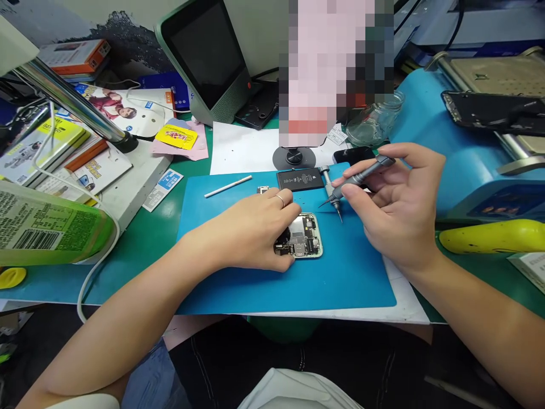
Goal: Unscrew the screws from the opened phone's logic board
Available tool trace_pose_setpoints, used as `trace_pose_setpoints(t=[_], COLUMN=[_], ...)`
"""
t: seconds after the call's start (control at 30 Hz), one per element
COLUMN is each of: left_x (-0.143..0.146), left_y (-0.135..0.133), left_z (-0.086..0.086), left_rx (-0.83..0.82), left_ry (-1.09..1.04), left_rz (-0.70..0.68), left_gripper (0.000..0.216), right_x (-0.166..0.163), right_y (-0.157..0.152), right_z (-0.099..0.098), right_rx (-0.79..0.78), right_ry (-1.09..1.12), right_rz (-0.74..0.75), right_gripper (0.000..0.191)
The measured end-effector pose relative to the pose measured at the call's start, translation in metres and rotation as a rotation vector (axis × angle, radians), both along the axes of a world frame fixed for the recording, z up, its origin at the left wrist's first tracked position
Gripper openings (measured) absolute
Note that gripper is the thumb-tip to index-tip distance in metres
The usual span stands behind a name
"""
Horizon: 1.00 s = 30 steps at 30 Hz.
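Head view: Two bare hands are at a blue mat (340, 278) on a green table (145, 233).
Left hand: The left hand (251, 230) lies over an open phone (313, 234), thumb at its near edge, fingers curled toward its far side. It appears clamped on the phone and hides the left part.
Open phone: It lies near the middle of the mat, inner parts facing up, with no screen over the part that shows.
Right hand: The right hand (404, 210) is closed on a grey screwdriver (370, 171), pinched between thumb and fingers. The tip points left, near the phone's far right corner and apart from it.
Beside the tip: A second screwdriver (332, 190) rests just right of a black battery (300, 179) on the mat's far side.
Far left of mat: A white stick (228, 186) lies alone.
Progress: The work looks partway through. The phone is opened up and a battery lies outside it; whether it belongs to this phone, I cannot tell. Closing the phone is not yet done, and the state of its covered part is hidden.
Right side: A blue machine (419, 119) carries a dark panel (472, 111).
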<state>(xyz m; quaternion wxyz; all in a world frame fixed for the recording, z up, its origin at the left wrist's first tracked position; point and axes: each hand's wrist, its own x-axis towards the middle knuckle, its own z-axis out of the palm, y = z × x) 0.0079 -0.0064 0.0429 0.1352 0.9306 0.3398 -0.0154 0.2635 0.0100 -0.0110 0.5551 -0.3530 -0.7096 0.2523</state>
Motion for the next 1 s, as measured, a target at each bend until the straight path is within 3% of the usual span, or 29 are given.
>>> trace_pose_setpoints(t=[0.5, 0.77, 1.0], left_x=[-0.003, 0.007, 0.010], left_y=[0.001, 0.002, 0.002], left_z=[-0.002, -0.018, -0.025], left_rx=[0.007, 0.194, 0.266], left_ry=[-0.062, -0.300, -0.377], left_rz=[0.022, 0.152, 0.127], left_gripper=[0.052, 0.026, 0.026], right_x=[-0.003, -0.006, -0.008], right_y=[0.003, 0.002, 0.001], right_z=[0.002, 0.005, 0.004], right_rx=[-0.075, -0.088, -0.070], right_ry=[0.049, 0.149, 0.168], right_rz=[0.028, 0.139, 0.136], right_gripper=[0.053, 0.054, 0.055])
